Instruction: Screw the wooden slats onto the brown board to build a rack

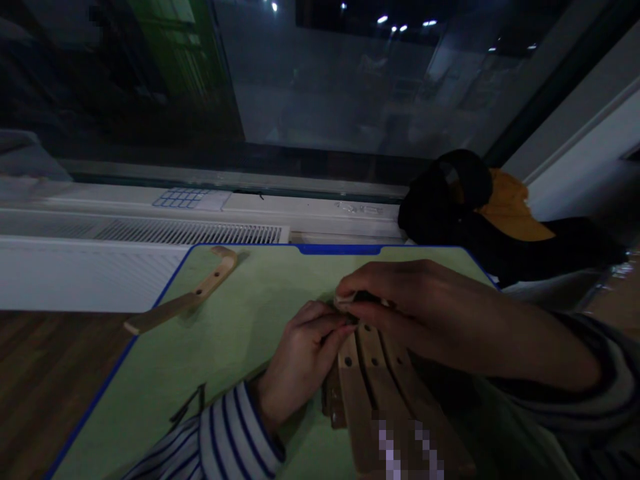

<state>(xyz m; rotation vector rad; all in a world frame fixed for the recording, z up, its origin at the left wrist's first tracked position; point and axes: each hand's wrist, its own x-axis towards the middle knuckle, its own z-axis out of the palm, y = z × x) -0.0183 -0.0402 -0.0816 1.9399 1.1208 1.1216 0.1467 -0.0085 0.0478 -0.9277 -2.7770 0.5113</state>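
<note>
Several flat wooden slats (373,393) with dark round holes lie side by side in front of me. They run toward the bottom edge of the view. My right hand (415,300) reaches over their far end, thumb and fingers closed around a pale curved wooden slat end (344,301). Close against it, my left hand (307,353) is pinched at the edge of the slats; what lies between its fingertips is hidden. Under the slats' left side shows a brown glossy piece (337,413). A separate wooden slat (195,297), hooked at one end and with two holes, lies at the left.
The light green tabletop (270,287) has a blue rim. A dark thin item (187,403) lies beside my left sleeve. Beyond the table are a white radiator (90,273), a windowsill (325,217) and a black and orange cap (517,207) on dark clothing.
</note>
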